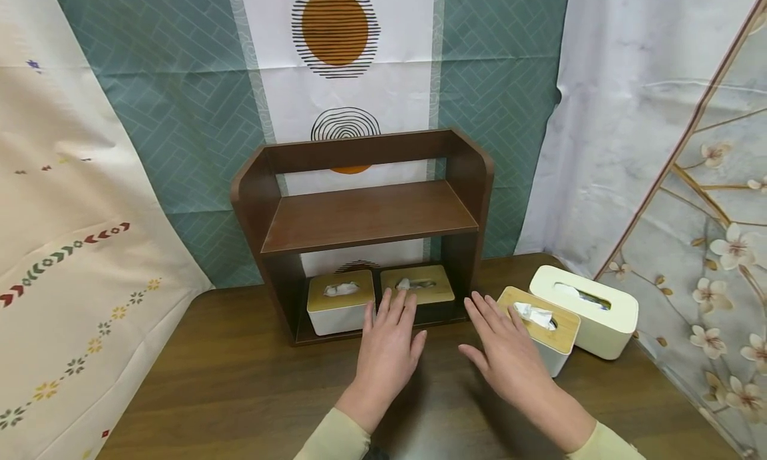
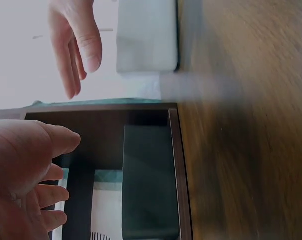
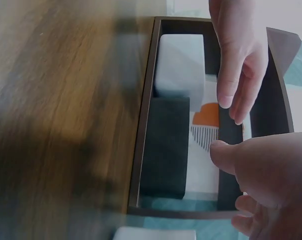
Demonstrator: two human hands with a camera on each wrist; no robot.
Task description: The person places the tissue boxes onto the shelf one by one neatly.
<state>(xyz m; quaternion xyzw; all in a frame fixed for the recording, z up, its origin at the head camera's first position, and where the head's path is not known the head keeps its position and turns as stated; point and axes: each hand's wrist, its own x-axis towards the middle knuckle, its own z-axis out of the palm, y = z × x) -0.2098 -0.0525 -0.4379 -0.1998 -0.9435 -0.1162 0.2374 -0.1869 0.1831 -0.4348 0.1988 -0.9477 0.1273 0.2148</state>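
Observation:
My left hand [image 1: 388, 353], fingers straight, is in front of the brown shelf [image 1: 371, 215] and overlaps the front of a black tissue box [image 1: 440, 288] with a wooden lid. Beside that box on the lower shelf level sits a white tissue box [image 1: 340, 303], also wooden-lidded, with tissue in its slot. My right hand [image 1: 508, 353] is extended palm down between the shelf and a second white wooden-lidded tissue box [image 1: 557, 333], overlapping that box's left edge in the head view. Both hands hold nothing. In the right wrist view the black box [image 3: 165, 150] lies beyond both hands.
A longer cream tissue box [image 1: 605, 337] stands on the wooden table [image 1: 240, 380] behind the right-hand white box. Patterned cloths hang behind and at both sides, with a teal one [image 1: 503, 60] at the back. The shelf's upper level [image 1: 371, 210] overhangs the two boxes inside.

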